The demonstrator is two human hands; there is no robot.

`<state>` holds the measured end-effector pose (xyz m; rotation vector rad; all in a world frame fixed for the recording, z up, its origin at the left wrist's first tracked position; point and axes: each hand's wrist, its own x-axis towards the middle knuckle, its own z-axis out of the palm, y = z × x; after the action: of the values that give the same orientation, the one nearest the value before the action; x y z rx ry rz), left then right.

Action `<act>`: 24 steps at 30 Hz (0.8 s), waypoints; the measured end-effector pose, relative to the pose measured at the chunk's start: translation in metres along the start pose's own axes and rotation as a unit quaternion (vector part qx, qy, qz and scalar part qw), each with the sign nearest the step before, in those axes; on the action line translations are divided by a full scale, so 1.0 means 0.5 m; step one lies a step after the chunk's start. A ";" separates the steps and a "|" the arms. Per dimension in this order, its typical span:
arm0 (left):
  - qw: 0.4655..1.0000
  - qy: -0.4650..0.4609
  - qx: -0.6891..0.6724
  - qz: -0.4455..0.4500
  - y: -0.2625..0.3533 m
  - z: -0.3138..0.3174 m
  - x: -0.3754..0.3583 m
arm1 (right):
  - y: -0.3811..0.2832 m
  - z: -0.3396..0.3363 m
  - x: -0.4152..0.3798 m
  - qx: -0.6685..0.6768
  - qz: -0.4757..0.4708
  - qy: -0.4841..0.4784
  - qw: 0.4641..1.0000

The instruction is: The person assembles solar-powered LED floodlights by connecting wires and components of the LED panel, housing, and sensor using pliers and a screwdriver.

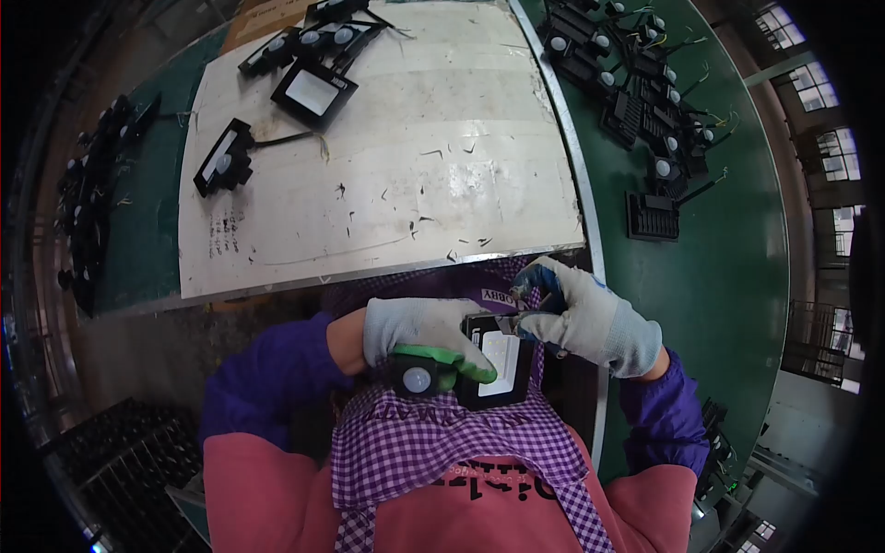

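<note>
My left hand, in a white glove with green fingertips, is closed around a black LED floodlight with a round motion sensor. The lamp is held close to my apron, its pale LED panel facing up. My right hand, in a white and blue glove, grips a small hand tool with a metal tip and dark handle parts. That tip lies at the upper edge of the lamp housing; its exact kind is partly hidden by my fingers.
A white-topped worktable in front of me carries several floodlights and scattered dark trimmings. On the right, a green bench with a metal edge holds many sensor lamps. More lamps lie on the left.
</note>
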<state>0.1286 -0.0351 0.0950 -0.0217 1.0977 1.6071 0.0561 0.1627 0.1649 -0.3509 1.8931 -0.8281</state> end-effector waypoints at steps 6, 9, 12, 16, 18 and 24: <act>0.999 0.033 -0.002 -0.017 0.010 0.004 -0.001 | 0.005 0.032 0.015 0.004 -0.062 0.056 0.997; 1.000 0.022 0.000 -0.017 -0.007 -0.008 0.019 | 0.028 0.053 0.032 -0.010 -0.109 0.089 0.990; 1.000 0.025 -0.003 -0.001 -0.016 -0.013 0.026 | 0.025 0.050 0.033 0.064 -0.070 0.057 0.994; 0.995 0.057 -0.044 0.067 0.007 -0.003 0.000 | 0.027 -0.002 -0.005 0.243 -0.109 0.135 0.954; 0.992 0.086 -0.074 0.062 0.012 0.002 -0.008 | 0.029 -0.025 -0.013 0.264 -0.094 0.224 0.933; 0.990 0.090 -0.084 0.067 0.015 0.010 -0.011 | 0.106 0.027 0.018 0.382 -0.040 0.145 0.912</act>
<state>0.1275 -0.0355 0.1053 -0.2109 1.1173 1.8432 0.0699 0.1906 0.1192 0.1950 1.6556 -1.6629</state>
